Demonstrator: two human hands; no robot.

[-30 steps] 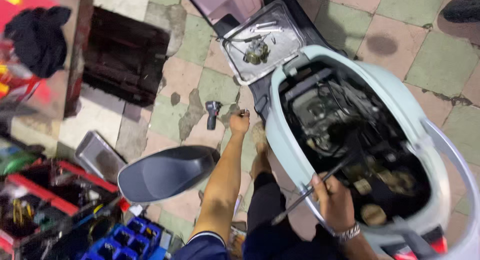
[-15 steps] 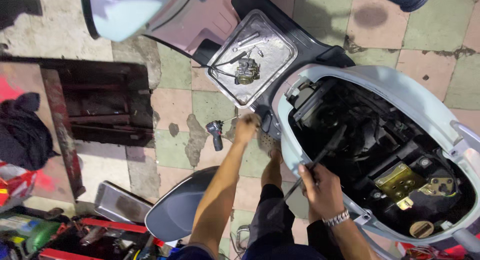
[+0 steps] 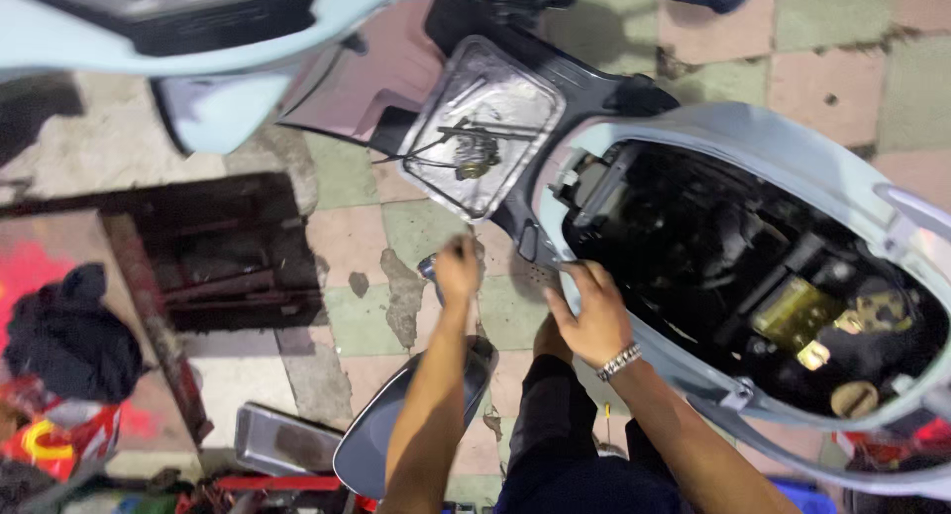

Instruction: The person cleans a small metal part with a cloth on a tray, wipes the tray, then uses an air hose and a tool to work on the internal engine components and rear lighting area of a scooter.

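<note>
I crouch beside a pale blue scooter (image 3: pixel 792 148) whose under-seat compartment (image 3: pixel 733 276) lies open, showing dark parts and a yellow piece. My left hand (image 3: pixel 458 271) reaches down to the tiled floor, blurred, with its fingers curled over a small grey tool (image 3: pixel 428 267) that shows at its left side. My right hand (image 3: pixel 594 316), a metal watch at the wrist, rests with fingers apart on the front rim of the scooter's body and holds nothing.
A metal tray (image 3: pixel 515 88) with bolts and small parts sits on the scooter's footboard. A detached dark seat (image 3: pixel 381 435) lies on the floor by my left arm. A dark floor pit (image 3: pixel 228 257), a black cloth (image 3: pixel 69 341) and a red toolbox (image 3: pixel 258 484) are at the left.
My right hand no longer holds the long thin tool and has come to the scooter's rim. My left hand has moved onto the grey tool on the floor. The view has swung.
</note>
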